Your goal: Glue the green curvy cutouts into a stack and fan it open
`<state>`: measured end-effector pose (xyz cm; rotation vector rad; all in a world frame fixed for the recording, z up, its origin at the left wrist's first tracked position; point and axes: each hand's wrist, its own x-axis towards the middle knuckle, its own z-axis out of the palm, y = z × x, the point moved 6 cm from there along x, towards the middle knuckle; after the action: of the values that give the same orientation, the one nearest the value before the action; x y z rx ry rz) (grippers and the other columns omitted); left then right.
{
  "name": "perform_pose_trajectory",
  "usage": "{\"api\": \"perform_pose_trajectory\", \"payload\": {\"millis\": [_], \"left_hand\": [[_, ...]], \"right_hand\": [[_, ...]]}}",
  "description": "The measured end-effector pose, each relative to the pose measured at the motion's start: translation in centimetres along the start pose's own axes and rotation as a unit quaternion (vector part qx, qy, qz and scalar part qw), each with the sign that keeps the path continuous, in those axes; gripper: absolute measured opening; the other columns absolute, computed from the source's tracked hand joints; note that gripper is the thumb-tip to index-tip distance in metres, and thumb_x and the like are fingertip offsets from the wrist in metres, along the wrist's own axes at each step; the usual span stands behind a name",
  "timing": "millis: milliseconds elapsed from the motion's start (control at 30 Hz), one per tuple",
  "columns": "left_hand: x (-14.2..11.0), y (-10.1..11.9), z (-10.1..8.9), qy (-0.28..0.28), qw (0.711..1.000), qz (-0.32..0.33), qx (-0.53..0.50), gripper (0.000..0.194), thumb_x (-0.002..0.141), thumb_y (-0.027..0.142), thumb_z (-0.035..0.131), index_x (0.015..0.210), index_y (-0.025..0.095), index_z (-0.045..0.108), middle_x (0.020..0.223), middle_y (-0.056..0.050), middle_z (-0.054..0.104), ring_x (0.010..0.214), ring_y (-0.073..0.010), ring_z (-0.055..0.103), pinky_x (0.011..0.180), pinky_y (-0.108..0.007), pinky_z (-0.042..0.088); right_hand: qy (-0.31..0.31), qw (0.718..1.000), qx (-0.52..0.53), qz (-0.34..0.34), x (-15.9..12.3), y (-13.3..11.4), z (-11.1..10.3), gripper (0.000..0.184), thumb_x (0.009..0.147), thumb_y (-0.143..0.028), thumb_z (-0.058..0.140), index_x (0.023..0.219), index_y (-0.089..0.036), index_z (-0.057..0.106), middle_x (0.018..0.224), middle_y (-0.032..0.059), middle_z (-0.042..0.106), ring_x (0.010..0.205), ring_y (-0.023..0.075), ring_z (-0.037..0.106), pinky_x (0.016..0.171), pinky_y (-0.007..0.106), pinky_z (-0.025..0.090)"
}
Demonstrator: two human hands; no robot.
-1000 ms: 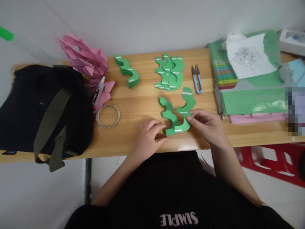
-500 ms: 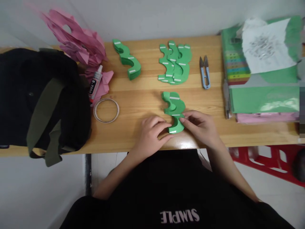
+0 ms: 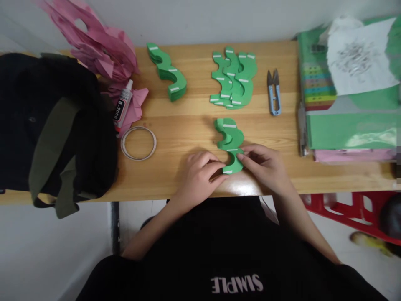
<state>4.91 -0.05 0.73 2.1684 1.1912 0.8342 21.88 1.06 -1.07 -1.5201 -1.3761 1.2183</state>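
Between my hands, close to the table's front edge, lies a wavy green paper cutout (image 3: 231, 136) with small white strips on it. My left hand (image 3: 202, 173) pinches its lower left end between thumb and fingers. My right hand (image 3: 263, 165) grips its lower right edge, thumb on top and fingers curled. Whether it is one layer or several I cannot tell. Behind it lies an overlapping group of similar green cutouts (image 3: 239, 85) with white strips. A thick stack of green cutouts (image 3: 167, 71) sits farther left.
Blue-handled thread snips (image 3: 274, 93) lie right of the cutouts. Green paper packs (image 3: 351, 130) bear a torn white sheet (image 3: 363, 62). At left are a tape ring (image 3: 123, 146), a glue tube (image 3: 123, 106), pink paper pieces (image 3: 109, 52) and a black bag (image 3: 84, 154).
The view has shifted slightly. Both hands keep nearly the same hold on the green cutout, which has barely moved.
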Motion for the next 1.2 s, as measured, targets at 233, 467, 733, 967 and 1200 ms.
{"api": "perform_pose_trajectory", "payload": {"millis": [233, 467, 733, 967, 1200], "left_hand": [[-0.1, 0.3, 0.2, -0.004, 0.999, 0.010, 0.048, 0.012, 0.082, 0.030, 0.071, 0.087, 0.019, 0.068, 0.086, -0.003, 0.064, 0.084, -0.0193, 0.059, 0.076, -0.037, 0.044], [0.0, 0.6, 0.2, -0.005, 0.996, 0.022, 0.084, 0.010, 0.082, 0.028, 0.071, 0.084, 0.019, 0.068, 0.084, -0.003, 0.065, 0.082, -0.0193, 0.058, 0.074, -0.035, 0.041], [0.1, 0.8, 0.2, -0.007, 0.995, 0.027, 0.096, 0.010, 0.084, 0.029, 0.067, 0.083, 0.019, 0.067, 0.084, -0.002, 0.065, 0.081, -0.0194, 0.058, 0.073, -0.034, 0.040], [-0.1, 0.7, 0.3, -0.007, 0.996, 0.019, 0.086, 0.009, 0.084, 0.028, 0.068, 0.085, 0.019, 0.067, 0.083, -0.002, 0.064, 0.082, -0.0190, 0.056, 0.074, -0.035, 0.041], [0.0, 0.8, 0.3, -0.009, 0.996, 0.015, 0.084, 0.009, 0.085, 0.028, 0.066, 0.085, 0.019, 0.068, 0.087, -0.003, 0.064, 0.084, -0.0201, 0.056, 0.076, -0.036, 0.043]], "right_hand": [[-0.003, 1.000, -0.025, -0.004, 0.0, 0.1, 0.0, 0.025, 0.078, -0.043, 0.068, 0.085, -0.020, 0.070, 0.075, 0.0037, 0.067, 0.063, 0.0143, 0.059, 0.057, 0.028, 0.048], [-0.025, 0.997, -0.052, -0.046, 0.1, -1.1, 0.2, 0.017, 0.081, -0.035, 0.065, 0.087, -0.020, 0.070, 0.075, 0.0026, 0.062, 0.060, 0.0120, 0.052, 0.052, 0.026, 0.042], [0.009, 0.985, -0.126, -0.114, 0.4, -2.8, 1.1, 0.008, 0.080, -0.028, 0.067, 0.082, -0.021, 0.070, 0.069, -0.0007, 0.055, 0.054, 0.0092, 0.044, 0.051, 0.025, 0.037], [0.059, 0.998, -0.014, -0.025, 0.7, -1.0, 0.2, 0.017, 0.077, -0.035, 0.068, 0.075, -0.019, 0.065, 0.065, -0.0002, 0.059, 0.056, 0.0112, 0.051, 0.051, 0.025, 0.041], [0.056, 0.998, -0.020, 0.019, 1.1, -0.1, 0.4, 0.021, 0.075, -0.040, 0.069, 0.075, -0.019, 0.067, 0.064, 0.0010, 0.062, 0.056, 0.0120, 0.052, 0.052, 0.026, 0.043]]}}
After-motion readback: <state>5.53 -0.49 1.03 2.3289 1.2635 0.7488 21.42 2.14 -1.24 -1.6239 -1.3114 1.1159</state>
